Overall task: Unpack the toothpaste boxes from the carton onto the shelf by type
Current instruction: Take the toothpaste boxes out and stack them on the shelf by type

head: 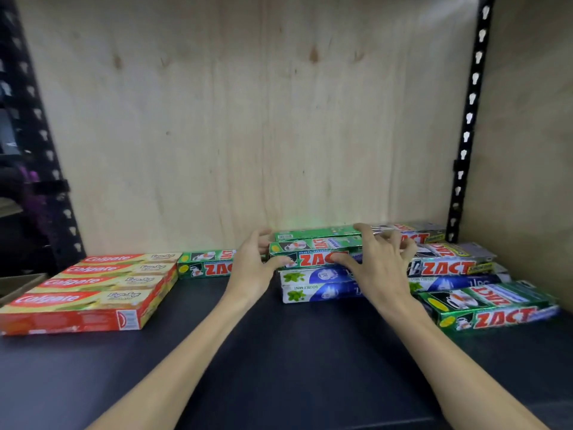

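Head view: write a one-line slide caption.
Both hands, left hand and right hand, grip green Zact boxes stacked on blue boxes.

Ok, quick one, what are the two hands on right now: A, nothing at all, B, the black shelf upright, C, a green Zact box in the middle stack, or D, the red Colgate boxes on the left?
C: the left hand and right hand both have fingers on the green Zact box, which lies on top of the blue boxes; the Colgate boxes lie untouched at left.
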Demonstrator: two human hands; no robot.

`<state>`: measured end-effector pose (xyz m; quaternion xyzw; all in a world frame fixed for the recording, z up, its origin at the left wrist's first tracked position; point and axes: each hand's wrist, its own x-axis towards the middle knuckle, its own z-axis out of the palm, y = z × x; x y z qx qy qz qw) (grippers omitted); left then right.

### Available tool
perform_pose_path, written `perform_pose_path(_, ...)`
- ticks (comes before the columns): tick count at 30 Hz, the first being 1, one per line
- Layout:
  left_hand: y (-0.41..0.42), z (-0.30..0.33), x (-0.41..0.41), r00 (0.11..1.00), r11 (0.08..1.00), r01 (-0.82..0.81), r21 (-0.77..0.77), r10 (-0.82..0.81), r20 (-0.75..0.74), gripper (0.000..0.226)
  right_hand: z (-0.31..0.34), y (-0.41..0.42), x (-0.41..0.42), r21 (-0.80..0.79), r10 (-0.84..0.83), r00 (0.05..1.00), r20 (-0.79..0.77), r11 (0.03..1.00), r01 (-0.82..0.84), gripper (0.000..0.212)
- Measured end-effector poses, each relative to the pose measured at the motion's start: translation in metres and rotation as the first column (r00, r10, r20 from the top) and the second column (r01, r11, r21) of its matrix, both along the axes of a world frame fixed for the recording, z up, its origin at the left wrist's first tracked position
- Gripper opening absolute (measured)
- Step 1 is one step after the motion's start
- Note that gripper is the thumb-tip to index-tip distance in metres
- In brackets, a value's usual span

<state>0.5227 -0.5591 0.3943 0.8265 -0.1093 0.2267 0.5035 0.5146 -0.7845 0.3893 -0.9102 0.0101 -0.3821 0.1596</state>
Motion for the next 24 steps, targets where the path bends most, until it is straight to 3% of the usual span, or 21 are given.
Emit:
perform_pose_path(9,0.12,0.029,-0.035,0.993,0.926,-0.009,0.378,0.052,-0.105,0.061,0.006,0.064,-0.016,0.038,0.231,0.971,-0.053,0.973,-0.229,0.077)
perform_pose_path(13,0.171,0.043,-0.047,0.985,0.866,-0.029,0.498,0.108,-0.131,0.059,0.015,0.101,-0.016,0.2,0.349,0.932,-0.096,0.924,-0.325,0.074)
perform_pose_path(18,0.201,0.043,-0.053,0.934,0.911,0.051,0.41,0.102,-0.343,0.056,0.015,0.127,-0.007,0.335,0.468,0.806,-0.363,0.872,-0.356,0.08)
perform_pose_path(21,0.2,0.039,-0.051,0.94,0.882,0.057,0.468,0.111,-0.322,0.051,0.011,0.13,-0.007,0.344,0.456,0.833,-0.312,0.872,-0.348,0.076)
perform_pose_path(24,0.191,0.038,-0.045,0.942,0.853,0.077,0.516,0.107,-0.317,0.05,0.009,0.127,-0.003,0.236,0.416,0.866,-0.279,0.903,-0.358,0.072)
